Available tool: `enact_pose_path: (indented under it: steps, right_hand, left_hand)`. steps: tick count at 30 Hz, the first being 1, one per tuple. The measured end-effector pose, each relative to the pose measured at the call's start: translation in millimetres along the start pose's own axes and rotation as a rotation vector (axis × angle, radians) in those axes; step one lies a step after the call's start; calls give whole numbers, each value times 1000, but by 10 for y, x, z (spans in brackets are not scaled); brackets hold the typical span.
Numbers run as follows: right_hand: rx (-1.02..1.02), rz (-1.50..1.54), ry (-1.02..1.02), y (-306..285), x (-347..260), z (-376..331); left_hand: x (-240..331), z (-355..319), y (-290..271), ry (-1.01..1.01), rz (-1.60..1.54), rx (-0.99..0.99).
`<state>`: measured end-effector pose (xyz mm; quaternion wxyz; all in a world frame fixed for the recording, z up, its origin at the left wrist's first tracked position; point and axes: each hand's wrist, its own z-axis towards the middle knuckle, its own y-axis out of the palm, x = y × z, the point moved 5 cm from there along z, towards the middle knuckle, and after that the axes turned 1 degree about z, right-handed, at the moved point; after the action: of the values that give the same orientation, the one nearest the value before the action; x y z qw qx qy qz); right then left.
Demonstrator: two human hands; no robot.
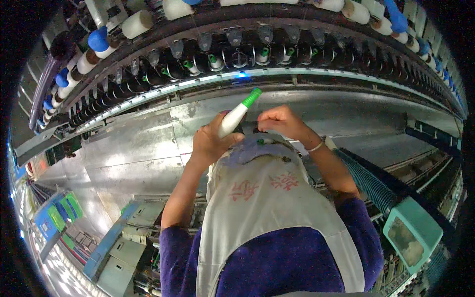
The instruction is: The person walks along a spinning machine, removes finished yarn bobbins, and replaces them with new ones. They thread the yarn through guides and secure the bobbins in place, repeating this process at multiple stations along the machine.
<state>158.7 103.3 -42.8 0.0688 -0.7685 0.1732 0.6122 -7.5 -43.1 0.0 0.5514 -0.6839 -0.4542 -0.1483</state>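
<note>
My left hand (208,141) is closed round a spinning bobbin (232,119) wound with white yarn. The bobbin's bare green tube end points up and to the right. Just right of it, my right hand (284,123) has its fingers curled in a pinch. Whatever lies between those fingertips is too small to make out. Both hands are above the front of my white apron (267,193), where a bit of green shows at the pocket. Beyond them, several green-tipped bobbins (215,62) stand on the spindles of a spinning frame.
A pale rail (267,72) with a blue light runs before the spindles. Large white spools (137,24) and blue pieces line the top. At right, a ribbed hose (368,180) meets a teal box (413,235) with fluff behind its window. Grey cabinets (121,257) stand lower left.
</note>
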Motion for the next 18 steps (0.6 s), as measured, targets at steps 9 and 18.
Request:
enact_pose_path:
  steps: [9, 18]
  right_hand:
    - [315, 254, -129, -28, -211, 94]
    - [413, -236, -442, -140, -333, 98]
  left_hand:
    - [-12, -205, 243, -328, -941, -280]
    - [60, -88, -88, -6, -324, 31]
